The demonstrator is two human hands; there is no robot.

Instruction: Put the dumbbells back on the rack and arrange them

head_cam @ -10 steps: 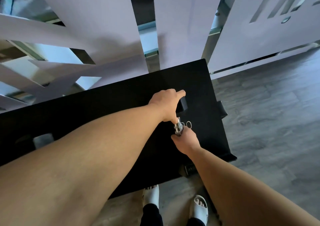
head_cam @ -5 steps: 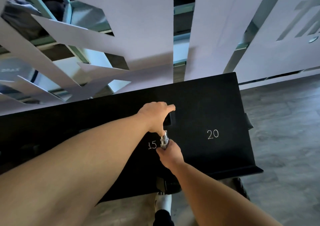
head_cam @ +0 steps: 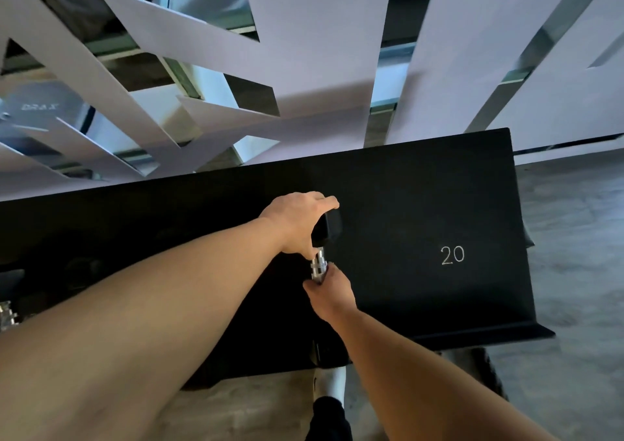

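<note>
A black dumbbell with a silver knurled handle lies on the black sloping rack shelf, its far head pointing away from me. My left hand is clamped over that far head. My right hand grips the near part of the silver handle; the near head is hidden under it. A white "20" label is painted on the shelf to the right of the dumbbell.
Behind the rack stands a white cut-out wall panel with mirror strips. Another silver dumbbell handle shows at the far left edge. Grey wood floor lies to the right. My white slipper is below the shelf.
The view has shifted so the rack sits lower and further right in frame. Both hands keep their hold on the dumbbell; my right hand now covers the "15" label.
</note>
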